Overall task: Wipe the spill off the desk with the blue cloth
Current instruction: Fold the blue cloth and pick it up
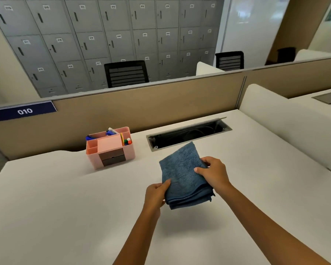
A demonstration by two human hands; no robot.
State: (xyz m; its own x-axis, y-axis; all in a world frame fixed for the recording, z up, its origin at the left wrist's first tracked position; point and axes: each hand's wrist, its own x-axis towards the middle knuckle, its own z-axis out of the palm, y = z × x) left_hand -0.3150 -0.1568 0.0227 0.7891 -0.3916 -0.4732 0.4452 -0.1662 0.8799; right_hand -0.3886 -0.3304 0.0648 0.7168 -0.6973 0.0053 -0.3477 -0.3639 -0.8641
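Left grip: the left hand [155,194] is closed on the near left edge of the cloth [182,175], thumb on top and fingers under.
Right grip: the right hand [214,174] is closed on the right edge of the cloth, thumb on top and fingers curled round the side.
Where the cloth is: between the two hands, folded in a few layers, held a little above the worktop [65,207]. A faint shadow lies under it.
How it feels: it looks soft, fuzzy and light. It will bend and flop, so it needs no hard squeeze. It cannot break.
Best place to hold: the folded edges, so the layers stay together. For wiping, I think a flat palm on top would push better.
Spill: I cannot see a wet spot on the worktop.
Close by: a pink box [110,148] with pens stands to the left, apart from the cloth. An open cable slot [187,133] lies just behind it.
Watch out: a loose corner could droop into the slot.
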